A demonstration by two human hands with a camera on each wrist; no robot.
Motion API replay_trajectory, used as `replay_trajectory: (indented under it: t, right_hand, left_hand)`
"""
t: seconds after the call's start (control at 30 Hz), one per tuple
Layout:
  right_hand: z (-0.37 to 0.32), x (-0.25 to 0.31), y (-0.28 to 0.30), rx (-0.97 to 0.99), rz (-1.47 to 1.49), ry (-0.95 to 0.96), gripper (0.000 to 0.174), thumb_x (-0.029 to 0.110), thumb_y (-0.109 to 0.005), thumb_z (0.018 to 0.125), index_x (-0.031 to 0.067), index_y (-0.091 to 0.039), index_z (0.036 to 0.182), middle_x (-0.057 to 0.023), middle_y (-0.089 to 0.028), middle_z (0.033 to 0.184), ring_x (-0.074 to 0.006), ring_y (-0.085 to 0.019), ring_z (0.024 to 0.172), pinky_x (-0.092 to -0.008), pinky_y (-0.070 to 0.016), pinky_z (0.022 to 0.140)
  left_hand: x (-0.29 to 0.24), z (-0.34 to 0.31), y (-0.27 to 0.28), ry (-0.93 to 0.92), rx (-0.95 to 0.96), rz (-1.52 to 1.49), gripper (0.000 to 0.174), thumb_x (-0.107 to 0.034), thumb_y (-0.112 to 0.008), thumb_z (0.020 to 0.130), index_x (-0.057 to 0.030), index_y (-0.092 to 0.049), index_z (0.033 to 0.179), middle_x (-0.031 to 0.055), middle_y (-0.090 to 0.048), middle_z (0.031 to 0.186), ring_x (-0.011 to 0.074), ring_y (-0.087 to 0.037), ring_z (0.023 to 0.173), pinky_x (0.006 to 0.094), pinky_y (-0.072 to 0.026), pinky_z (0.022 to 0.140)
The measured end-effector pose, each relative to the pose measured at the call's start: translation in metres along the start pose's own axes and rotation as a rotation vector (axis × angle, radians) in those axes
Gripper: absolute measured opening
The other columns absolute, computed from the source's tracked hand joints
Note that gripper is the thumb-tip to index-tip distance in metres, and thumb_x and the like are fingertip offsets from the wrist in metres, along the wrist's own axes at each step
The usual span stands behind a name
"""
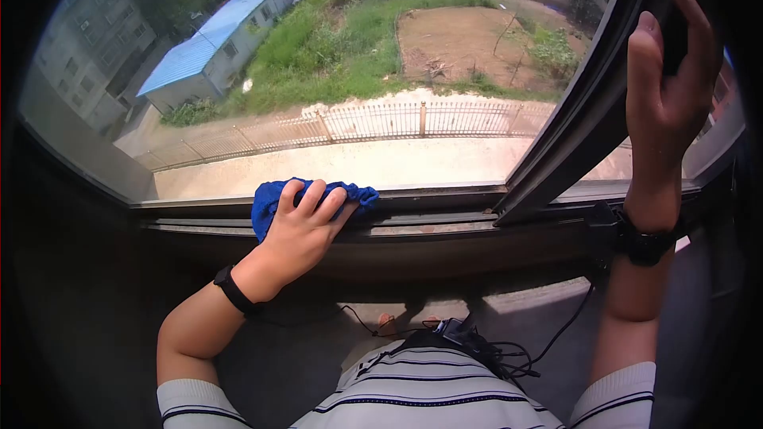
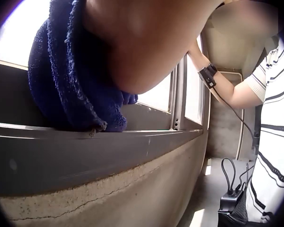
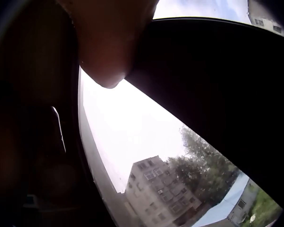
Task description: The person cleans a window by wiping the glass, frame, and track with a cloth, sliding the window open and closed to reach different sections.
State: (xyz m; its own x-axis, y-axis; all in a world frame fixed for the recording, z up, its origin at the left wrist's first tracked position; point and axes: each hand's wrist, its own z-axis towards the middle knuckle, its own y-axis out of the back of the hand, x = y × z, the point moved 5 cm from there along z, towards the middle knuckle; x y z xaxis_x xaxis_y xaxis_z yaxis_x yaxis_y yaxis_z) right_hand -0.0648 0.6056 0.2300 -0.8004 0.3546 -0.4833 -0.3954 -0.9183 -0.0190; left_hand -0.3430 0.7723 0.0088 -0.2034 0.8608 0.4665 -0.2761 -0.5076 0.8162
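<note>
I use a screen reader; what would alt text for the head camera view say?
A person's left hand holds a bunched blue cloth on the bottom window track, while the right hand rests against the dark frame of the pane. Outside, below, are a fence, grass and a blue-roofed building.

Two hands: the left hand [image 1: 298, 226] and the right hand [image 1: 668, 103]. One blue cloth [image 1: 274, 195] lies at the far edge of the one sill [image 1: 445, 226], left of its middle. Two black bands, one on each wrist: the left band [image 1: 233, 290] and the right band [image 1: 642, 245]. Two panes: a wide pane [image 1: 318, 71] and a narrow pane [image 1: 711, 139], with one dark post [image 1: 572, 111] between them. Outside, one fence [image 1: 358, 121] and one blue roof [image 1: 211, 36]. One striped shirt [image 1: 445, 397], and one black box [image 1: 461, 335] at its waist.
</note>
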Motion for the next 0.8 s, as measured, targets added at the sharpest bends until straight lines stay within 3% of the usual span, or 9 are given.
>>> replay_trajectory:
  t: [0.1, 0.17, 0.2, 0.23, 0.3, 0.43, 0.57, 0.7, 0.8]
  right_hand:
    - [-0.013, -0.017, -0.007, 0.259, 0.516, -0.404, 0.046, 0.008, -0.057, 0.094, 0.0044, -0.048, 0.14, -0.0131, -0.05, 0.142, -0.0225, -0.054, 0.125, -0.0352, -0.0415, 0.105]
    - [-0.022, -0.011, -0.011, 0.107, 0.482, -0.304, 0.043, 0.004, -0.055, 0.097, 0.002, -0.047, 0.139, -0.0116, -0.058, 0.133, -0.0172, -0.059, 0.116, -0.0279, -0.0477, 0.096]
    - [-0.021, -0.017, -0.01, 0.003, 0.466, -0.229, 0.03, 0.017, -0.068, 0.095, -0.0003, -0.063, 0.119, -0.0063, -0.071, 0.098, -0.0109, -0.065, 0.086, -0.023, -0.0507, 0.085]
    - [-0.027, -0.016, -0.012, -0.028, 0.497, -0.331, 0.028, 0.016, -0.067, 0.095, -0.0002, -0.064, 0.118, -0.0087, -0.071, 0.105, -0.0127, -0.067, 0.094, -0.0237, -0.0505, 0.089]
    - [-0.029, -0.018, -0.008, 0.173, 0.262, -0.348, 0.038, 0.013, -0.059, 0.098, -0.0017, -0.052, 0.133, -0.0117, -0.061, 0.124, -0.0175, -0.061, 0.111, -0.0298, -0.0455, 0.099]
    - [-0.029, -0.015, -0.011, 0.067, 0.418, -0.383, 0.038, 0.013, -0.06, 0.098, -0.0024, -0.053, 0.132, -0.011, -0.063, 0.12, -0.0162, -0.061, 0.109, -0.0292, -0.0456, 0.099]
    - [-0.034, -0.025, -0.014, 0.152, 0.387, -0.389, 0.039, 0.013, -0.06, 0.098, -0.0022, -0.052, 0.133, -0.0117, -0.064, 0.121, -0.0168, -0.061, 0.111, -0.0292, -0.0455, 0.1]
    - [-0.03, -0.022, -0.016, 0.128, 0.433, -0.446, 0.042, 0.014, -0.06, 0.098, -0.0016, -0.049, 0.136, -0.013, -0.062, 0.124, -0.018, -0.061, 0.113, -0.0301, -0.046, 0.101]
    - [-0.028, -0.026, -0.022, 0.097, 0.469, -0.422, 0.041, 0.016, -0.062, 0.098, 0.0002, -0.051, 0.134, -0.0141, -0.063, 0.124, -0.0192, -0.062, 0.114, -0.031, -0.0478, 0.1]
  left_hand:
    - [0.025, -0.026, -0.001, 0.045, -0.008, 0.02, 0.034, -0.017, -0.061, 0.078, -0.0153, -0.073, 0.11, 0.0035, -0.052, 0.115, 0.0242, -0.048, 0.112, 0.0449, -0.031, 0.1]
    - [0.041, -0.043, 0.0, 0.085, 0.011, 0.035, 0.031, -0.017, -0.062, 0.078, -0.0167, -0.074, 0.107, 0.0024, -0.052, 0.115, 0.0242, -0.048, 0.113, 0.0453, -0.0309, 0.1]
    - [0.049, -0.054, 0.0, 0.107, 0.029, 0.049, 0.03, -0.016, -0.062, 0.078, -0.0182, -0.074, 0.106, 0.0016, -0.053, 0.114, 0.024, -0.048, 0.113, 0.0453, -0.031, 0.1]
    - [0.057, -0.063, 0.002, 0.148, 0.05, 0.053, 0.029, -0.015, -0.063, 0.078, -0.0195, -0.075, 0.103, 0.0011, -0.054, 0.114, 0.0238, -0.048, 0.113, 0.0451, -0.0312, 0.1]
    - [0.073, -0.084, 0.002, 0.224, 0.067, 0.058, 0.027, -0.014, -0.064, 0.076, -0.0204, -0.076, 0.099, 0.0006, -0.055, 0.112, 0.0236, -0.048, 0.113, 0.0451, -0.0314, 0.101]
    - [0.109, -0.119, 0.011, 0.4, 0.111, 0.198, 0.018, -0.008, -0.063, 0.074, -0.0164, -0.074, 0.086, 0.0017, -0.057, 0.11, 0.0244, -0.049, 0.113, 0.0449, -0.0328, 0.1]
    - [0.131, -0.134, 0.075, 0.626, -0.14, 0.271, 0.029, 0.008, -0.064, 0.062, -0.0121, -0.071, 0.081, 0.0041, -0.058, 0.101, 0.0276, -0.053, 0.106, 0.042, -0.0369, 0.096]
    - [0.104, -0.127, 0.111, 0.733, -0.374, 0.023, 0.026, 0.013, -0.062, 0.073, -0.0057, -0.069, 0.089, 0.0102, -0.054, 0.108, 0.0282, -0.054, 0.106, 0.0369, -0.0426, 0.094]
    - [0.073, -0.118, 0.104, 0.799, -0.589, -0.444, 0.027, 0.012, -0.059, 0.078, -0.0053, -0.067, 0.096, 0.0086, -0.049, 0.115, 0.0207, -0.053, 0.108, 0.0325, -0.0429, 0.096]
